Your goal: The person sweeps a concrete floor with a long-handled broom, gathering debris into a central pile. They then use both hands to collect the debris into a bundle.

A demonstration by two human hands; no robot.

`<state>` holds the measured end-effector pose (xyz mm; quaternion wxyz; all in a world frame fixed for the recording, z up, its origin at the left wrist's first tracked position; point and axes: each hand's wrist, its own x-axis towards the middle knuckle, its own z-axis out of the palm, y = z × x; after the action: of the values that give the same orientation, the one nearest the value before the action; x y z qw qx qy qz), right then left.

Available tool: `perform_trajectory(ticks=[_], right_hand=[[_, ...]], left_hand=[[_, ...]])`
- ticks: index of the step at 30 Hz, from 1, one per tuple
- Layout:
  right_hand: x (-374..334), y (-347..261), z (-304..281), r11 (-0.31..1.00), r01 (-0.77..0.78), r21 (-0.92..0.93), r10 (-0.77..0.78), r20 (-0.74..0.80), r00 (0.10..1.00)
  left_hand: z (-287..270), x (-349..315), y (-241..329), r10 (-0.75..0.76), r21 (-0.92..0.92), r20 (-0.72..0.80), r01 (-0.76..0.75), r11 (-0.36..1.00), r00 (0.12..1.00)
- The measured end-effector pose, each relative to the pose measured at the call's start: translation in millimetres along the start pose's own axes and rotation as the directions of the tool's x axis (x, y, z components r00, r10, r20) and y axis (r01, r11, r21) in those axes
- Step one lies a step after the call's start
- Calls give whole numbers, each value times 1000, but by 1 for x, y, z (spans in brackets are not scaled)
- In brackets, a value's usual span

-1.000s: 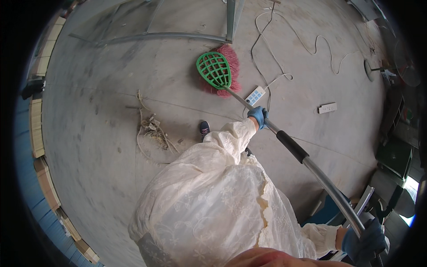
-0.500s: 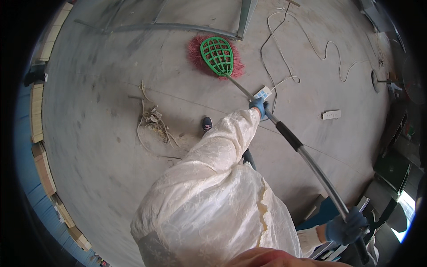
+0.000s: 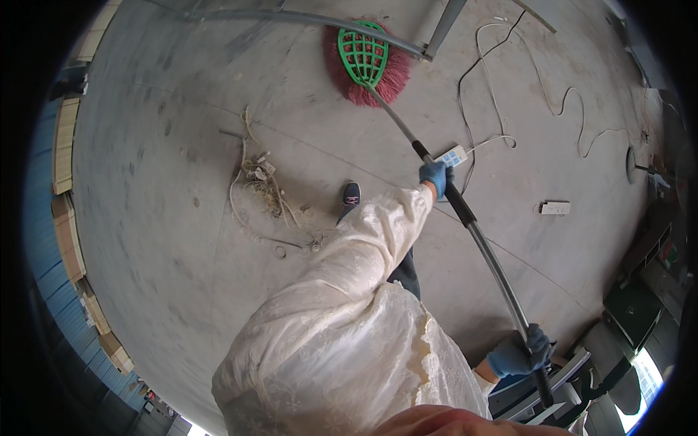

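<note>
Both my blue-gloved hands grip a long broom, its metal pole slanting from lower right to upper left. My left hand is wrapped round the pole just above its dark sleeve. Close to the pole's rear end, my right hand is closed round it. At the far end, the green lattice broom head with reddish bristles lies on the grey floor, partly beneath a metal frame bar. A white power strip lies beside my left hand.
A heap of cords and debris lies left of my shoe. Cables wind over the floor at far right, with a small white box nearer. Cartons line the left edge; dark furniture stands right.
The broom head has slid away from me, partly under the metal frame bar. My right hand has moved forward and leftward with the pole. The view has shifted a little too.
</note>
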<state>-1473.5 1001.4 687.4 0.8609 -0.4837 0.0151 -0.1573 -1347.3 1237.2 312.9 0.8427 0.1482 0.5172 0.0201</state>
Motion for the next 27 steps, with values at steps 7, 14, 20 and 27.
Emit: perform_trajectory(ticks=[7,14,20,27], right_hand=[[-30,55,11,994,-96,-54,98,38,994],[-72,54,-94,914,-373,-161,357,-118,926],[-173,76,-170,832,-547,93,486,-596,639],[-164,67,-144,775,-608,170,596,-517,615]], left_hand=[[-48,39,75,25,-40,-51,-27,999,998],[-70,38,-14,27,33,-65,-25,999,998],[-144,46,-56,-175,121,-153,194,973,973],[-178,32,-21,-143,164,-155,169,972,977]])
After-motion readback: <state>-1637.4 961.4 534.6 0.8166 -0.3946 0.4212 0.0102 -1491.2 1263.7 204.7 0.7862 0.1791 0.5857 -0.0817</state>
